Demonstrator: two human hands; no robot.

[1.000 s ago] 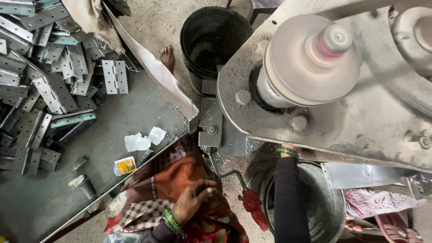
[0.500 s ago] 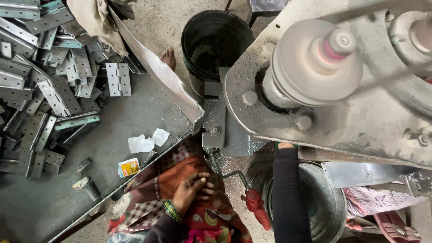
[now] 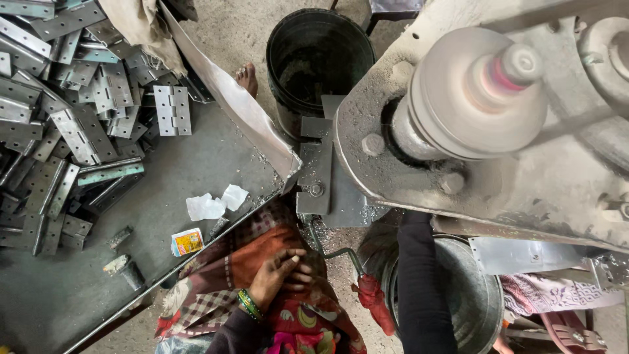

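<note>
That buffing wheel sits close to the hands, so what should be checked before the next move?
1. The left hand clear of the wheel: ok, it rests on the patterned cloth, holding nothing.
2. The right hand in sight: not ok, the dark sleeve runs under the machine plate.
3. Wheel stopped: cannot tell.
4. Right grip: cannot tell, hidden.
5. Hinges at hand: ok, piled on the grey table.

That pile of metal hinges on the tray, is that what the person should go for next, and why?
Probably yes: reach the left hand across to the hinges. It rests empty on the patterned cloth over the lap, and the buffing wheel has nothing against it. The right arm goes under the machine; its hand is hidden.
</note>
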